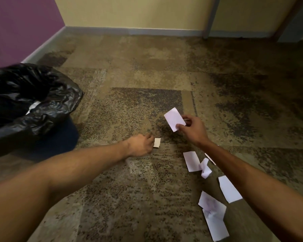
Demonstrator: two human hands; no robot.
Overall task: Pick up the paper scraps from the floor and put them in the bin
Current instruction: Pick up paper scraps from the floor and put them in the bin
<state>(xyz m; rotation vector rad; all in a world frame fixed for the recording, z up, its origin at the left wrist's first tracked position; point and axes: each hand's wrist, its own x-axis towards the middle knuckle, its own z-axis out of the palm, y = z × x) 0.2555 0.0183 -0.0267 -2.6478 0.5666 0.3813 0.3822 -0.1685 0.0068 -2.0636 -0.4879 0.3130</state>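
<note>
My right hand (193, 129) pinches a white rectangular paper scrap (173, 118), lifted above the carpet. Low on the floor, my left hand (141, 144) has its fingers closed on a small cream scrap (157, 142). Several more white scraps lie on the carpet at the lower right, under and beside my right forearm: one (191, 161), a crumpled one (205, 168), another (229, 189), and a pair lower down (212, 204). The bin (47, 117), lined with a black plastic bag, stands at the left; some white paper shows inside it.
Mottled brown carpet covers the floor. A purple wall (21, 27) runs behind the bin and a yellow wall (129, 11) with grey skirting crosses the far side. A dark door frame (287, 20) stands at the far right.
</note>
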